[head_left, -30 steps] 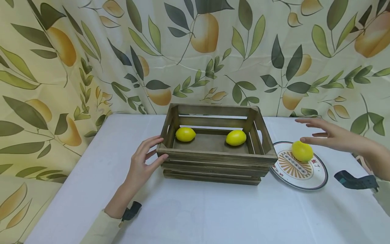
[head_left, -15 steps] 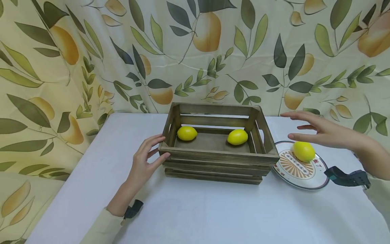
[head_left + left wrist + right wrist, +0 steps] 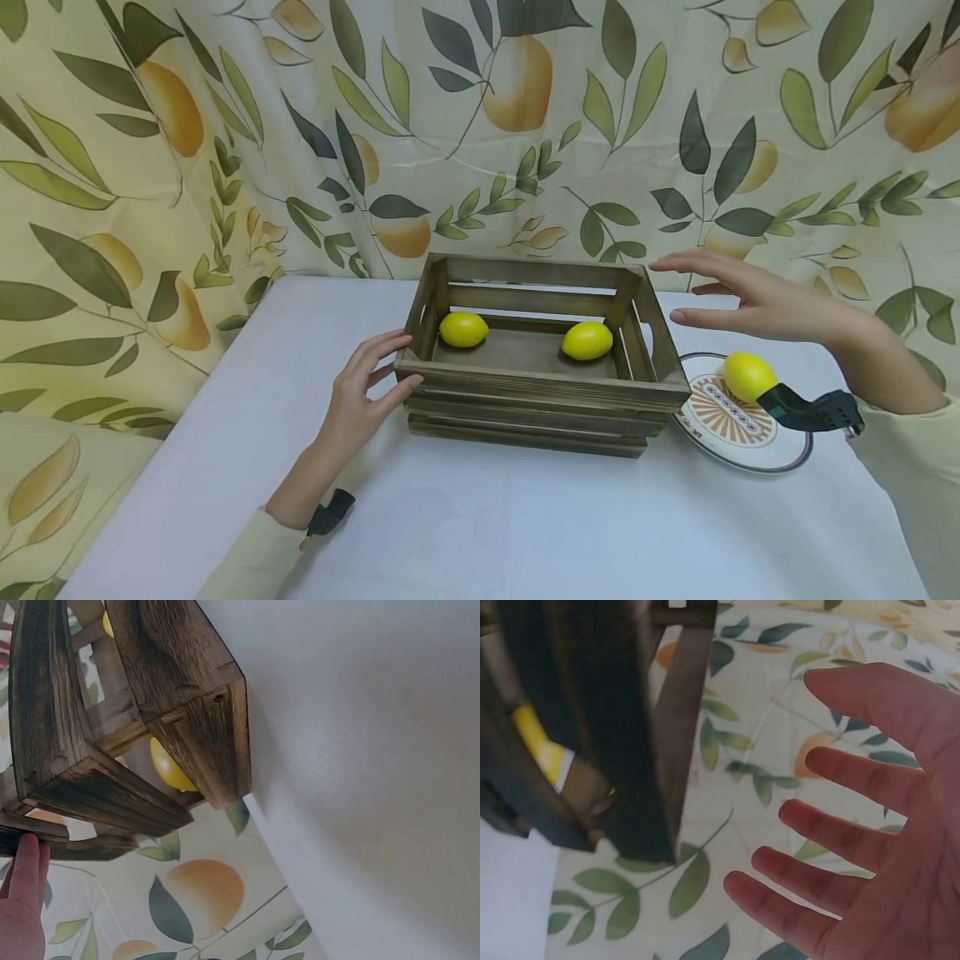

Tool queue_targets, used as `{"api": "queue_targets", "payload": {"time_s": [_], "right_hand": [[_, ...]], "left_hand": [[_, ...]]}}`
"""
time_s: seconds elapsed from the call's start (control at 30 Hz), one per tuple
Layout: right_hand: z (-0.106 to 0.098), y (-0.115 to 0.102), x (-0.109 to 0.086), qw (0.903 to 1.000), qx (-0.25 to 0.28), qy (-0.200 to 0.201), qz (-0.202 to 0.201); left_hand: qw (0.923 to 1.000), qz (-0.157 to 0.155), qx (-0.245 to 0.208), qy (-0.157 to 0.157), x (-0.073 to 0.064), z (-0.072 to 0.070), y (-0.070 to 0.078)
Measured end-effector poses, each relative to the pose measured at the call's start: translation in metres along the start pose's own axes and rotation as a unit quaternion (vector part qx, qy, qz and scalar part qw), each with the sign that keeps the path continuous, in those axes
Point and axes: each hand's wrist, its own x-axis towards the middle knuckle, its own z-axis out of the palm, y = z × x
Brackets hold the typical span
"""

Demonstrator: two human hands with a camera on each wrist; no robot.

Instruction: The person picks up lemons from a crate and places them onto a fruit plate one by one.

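A brown slatted wooden crate [image 3: 540,392] stands on the table with two lemons inside, one on the left [image 3: 463,330] and one on the right [image 3: 587,341]. My left hand [image 3: 367,387] holds the crate's front left corner, thumb on the front slat and fingers at the side. In the left wrist view its fingers [image 3: 28,870] lie against the wood. My right hand [image 3: 738,296] hovers beside the crate's back right corner, holding nothing. The right wrist view shows its fingers spread apart near the crate [image 3: 600,735].
Right of the crate lies a round patterned plate [image 3: 783,454] bearing a third lemon [image 3: 748,375], partly overlapped by the right wrist strap [image 3: 813,410]. A white cloth covers the table [image 3: 480,525]. A fruit-and-leaf patterned curtain [image 3: 450,100] hangs behind and to the left.
My right hand has moved left and away from me, from above the plate's lemon to the crate's back right corner. The left hand stays on the crate; the head view has shifted slightly.
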Motion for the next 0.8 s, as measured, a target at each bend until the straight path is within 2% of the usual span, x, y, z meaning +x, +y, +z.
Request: {"api": "queue_targets", "payload": {"time_s": [0.2,0.37,0.47,0.67,0.8], "right_hand": [[-0.003,-0.011,0.018,0.9991,-0.024,0.003,-0.034],[0.000,-0.025,0.037,0.9990,0.013,-0.024,-0.034],[0.003,-0.031,0.049,0.9986,0.027,-0.042,-0.020],[0.010,-0.034,0.075,0.9958,0.059,-0.068,-0.020],[0.010,-0.035,0.086,0.9941,0.082,-0.070,-0.012]], "left_hand": [[1.0000,0.001,-0.002,-0.001,0.001,0.002,-0.001],[1.0000,0.001,0.000,0.001,0.000,0.000,0.000],[1.0000,0.004,0.000,0.001,0.001,-0.001,0.000],[1.0000,0.006,-0.002,0.000,0.000,-0.002,-0.001],[1.0000,0.008,-0.002,-0.003,0.001,-0.002,-0.001]]}}
